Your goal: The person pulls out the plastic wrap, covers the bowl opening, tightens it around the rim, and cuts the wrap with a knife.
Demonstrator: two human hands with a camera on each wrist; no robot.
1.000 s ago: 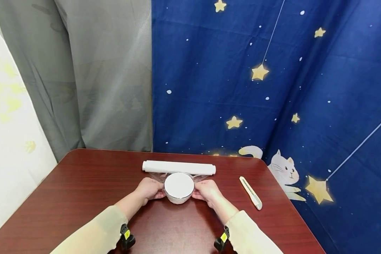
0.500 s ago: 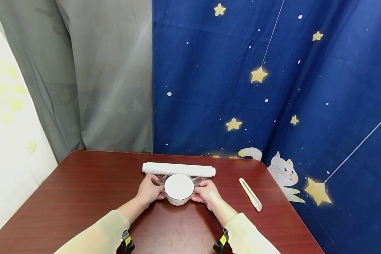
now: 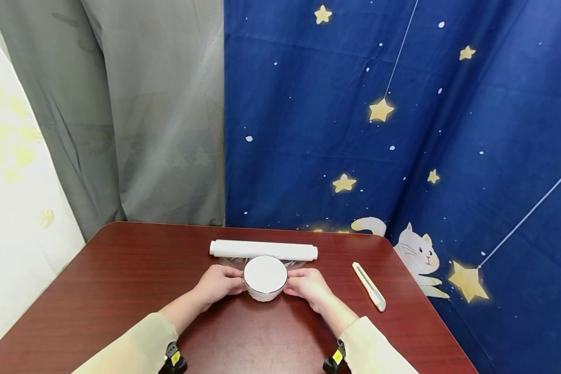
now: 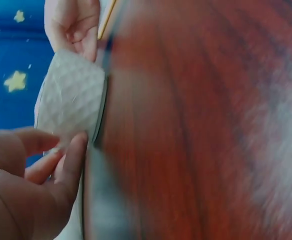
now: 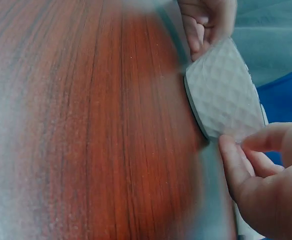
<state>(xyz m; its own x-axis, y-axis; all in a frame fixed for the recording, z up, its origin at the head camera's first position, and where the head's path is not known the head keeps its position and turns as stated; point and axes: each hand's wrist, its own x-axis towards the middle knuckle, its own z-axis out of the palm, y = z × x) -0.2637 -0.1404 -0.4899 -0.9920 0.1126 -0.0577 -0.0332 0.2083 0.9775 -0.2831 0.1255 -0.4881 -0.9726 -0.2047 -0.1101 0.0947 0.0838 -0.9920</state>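
Observation:
A white bowl [image 3: 264,275] with a quilted, diamond-patterned side [image 5: 223,90] stands on the table, its top covered by clear cling film [image 3: 296,264]. The film stretches back from the bowl to a white roll [image 3: 264,250]. At the bowl's left side, my left hand [image 3: 218,283] pinches the film between thumb and fingers, fingertips right at the wall. Opposite it, my right hand [image 3: 308,285] does the same on the right side. Both wrist views show the thumbs close under the bowl's side; the transparent film between the fingers hardly shows.
A white utility knife [image 3: 369,286] lies on the dark red table [image 3: 135,280] to the right. Behind the far table edge hang a grey curtain [image 3: 168,130] and a blue starry curtain [image 3: 299,114].
My left hand first reached up over the film toward the roll, then came back down to the bowl's side. The right hand shifted slightly outward. Bowl and roll hardly moved.

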